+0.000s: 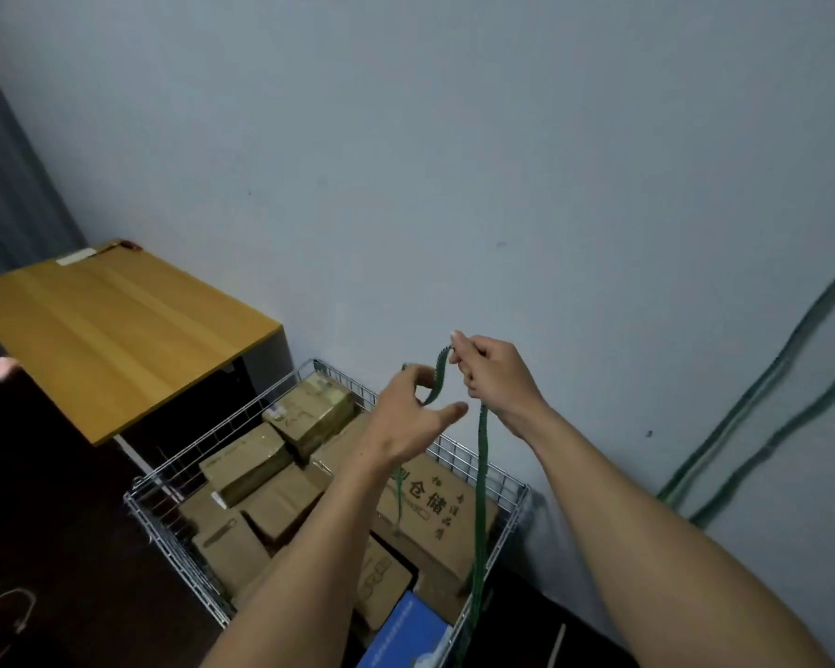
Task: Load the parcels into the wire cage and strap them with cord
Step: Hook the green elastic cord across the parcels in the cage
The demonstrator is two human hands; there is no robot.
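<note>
- The silver wire cage (459, 450) stands by the wall, open on top.
- Brown parcels (247, 462) fill it, tipped this way and that. A blue parcel (406, 629) lies at the near end.
- The green cord (482, 455) is looped high over the cage, and its strands hang down.

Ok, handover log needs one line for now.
left hand: holds green braided cord; right hand: pinches it; brown cardboard parcels: in silver wire cage

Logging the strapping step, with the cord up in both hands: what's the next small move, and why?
Probably lower the green cord across the parcels: the left hand and right hand hold it looped above the filled wire cage, strands hanging loose, nothing strapped yet.
</note>
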